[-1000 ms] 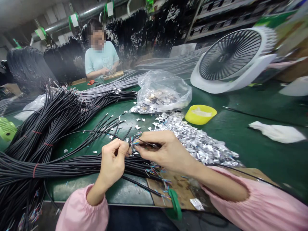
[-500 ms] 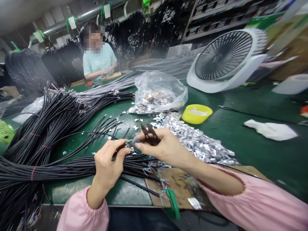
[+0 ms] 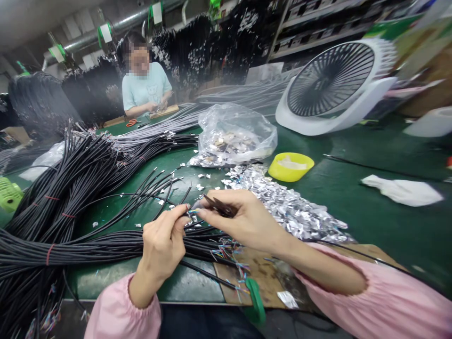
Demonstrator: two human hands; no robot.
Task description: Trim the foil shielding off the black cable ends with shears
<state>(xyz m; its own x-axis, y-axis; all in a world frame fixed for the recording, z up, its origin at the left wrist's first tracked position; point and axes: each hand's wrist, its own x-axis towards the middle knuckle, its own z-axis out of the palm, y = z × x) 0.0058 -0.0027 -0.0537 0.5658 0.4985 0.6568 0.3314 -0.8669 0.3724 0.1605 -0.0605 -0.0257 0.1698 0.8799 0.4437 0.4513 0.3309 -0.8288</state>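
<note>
Pinched around the end of a black cable, my left hand (image 3: 163, 245) is closed near the middle of the view. Thin coloured wires (image 3: 192, 212) stick out between its fingertips and those of my right hand (image 3: 240, 219). Dark snips (image 3: 221, 206) lie in my right palm, their blades pointing up and left, while its thumb and a finger pinch at the wires. Below the hands runs a thick bundle of black cables (image 3: 106, 246) with a red band, its stripped coloured ends lying to the right.
Foil scraps (image 3: 300, 209) are heaped right of my hands, behind them a clear bag (image 3: 236, 136) of scraps and a yellow dish (image 3: 291, 167). A white fan (image 3: 332, 84) stands back right. Across the green table (image 3: 370, 226) sits a person (image 3: 146, 89). More cables (image 3: 70, 183) lie left.
The snips have tilted lower in my right hand. Its fingertips have closed on the coloured wires beside my left fingertips, and both hands have shifted slightly right in view.
</note>
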